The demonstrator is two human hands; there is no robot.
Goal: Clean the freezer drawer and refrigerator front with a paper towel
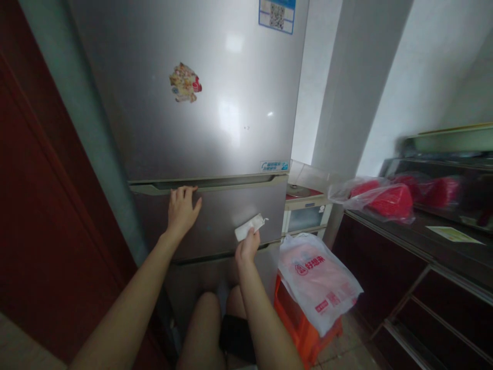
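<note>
A silver refrigerator [215,123] with stacked doors stands before me. My left hand [183,208] has its fingers bent over the top lip of the middle door [215,205], by the recessed handle, with the thumb held apart. In my right hand [248,246] is a flat white folded wipe [246,228], pinched at its lower edge, with a frayed end at the right. It is in front of the right part of the middle door; whether it touches the surface I cannot tell. A torn sticker [185,83] is on the upper door.
To the right, an orange stool [296,313] bears a white plastic bag [318,282] with red print. Beyond it is a dark cabinet [370,262] with red things in clear plastic [381,199] on top. A reddish-brown door [46,195] borders the left side.
</note>
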